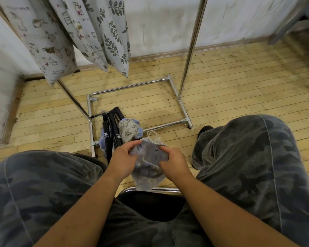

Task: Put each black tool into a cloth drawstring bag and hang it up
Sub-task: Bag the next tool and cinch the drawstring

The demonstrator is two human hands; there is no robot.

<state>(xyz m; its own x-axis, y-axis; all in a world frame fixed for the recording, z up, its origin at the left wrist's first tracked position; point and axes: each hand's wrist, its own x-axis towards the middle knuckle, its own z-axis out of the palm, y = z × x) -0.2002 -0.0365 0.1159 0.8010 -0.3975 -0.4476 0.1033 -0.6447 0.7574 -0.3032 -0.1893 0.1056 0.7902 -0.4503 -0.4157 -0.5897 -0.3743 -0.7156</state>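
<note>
- head view: left hand (122,157) and right hand (175,164) each pinch the grey drawstring bag (147,169), held between the knees.
- black tools (111,134) lie at the near-left corner of the rack base (130,87), long axes pointing away, seemingly nearest the left hand.

Grey-blue cloth drawstring bag (148,161) with a cream cord (152,137); black tools (111,132); leaf-printed white hanging bags (112,32); camouflage grey trousers (248,166); yellow plank floor (221,82).
</note>
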